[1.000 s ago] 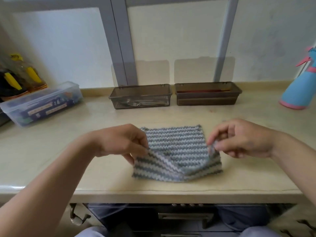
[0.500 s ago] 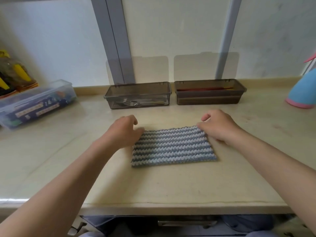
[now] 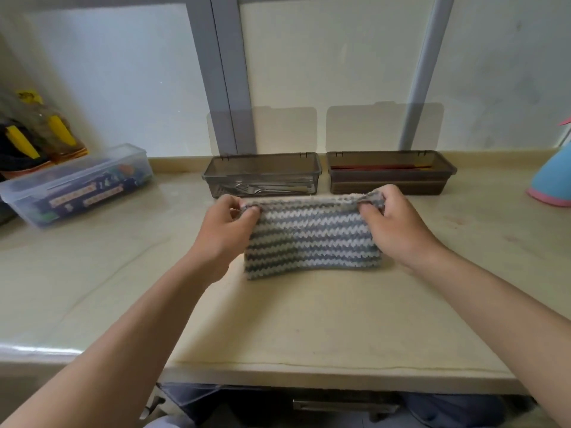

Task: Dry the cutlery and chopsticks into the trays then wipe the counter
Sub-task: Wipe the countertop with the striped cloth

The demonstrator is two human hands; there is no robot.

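A folded grey-and-white striped cloth (image 3: 312, 242) lies on the beige counter (image 3: 309, 319) in the middle. My left hand (image 3: 225, 233) pinches its far left corner and my right hand (image 3: 392, 223) pinches its far right corner, lifting the far edge off the counter. Behind the cloth stand two dark see-through trays with their lids up. The left tray (image 3: 262, 174) holds metal forks and other cutlery (image 3: 262, 189). The right tray (image 3: 391, 176) holds red and dark chopsticks (image 3: 380, 166).
A clear plastic box (image 3: 77, 183) with printed packets stands at the left, with bagged items (image 3: 34, 140) behind it. A blue and pink bottle (image 3: 553, 180) stands at the far right. A window wall runs along the back. The counter's front edge is near me.
The cloth was folded in half toward its far side and laid flat. Now both hands have taken the far corners and raised that edge.
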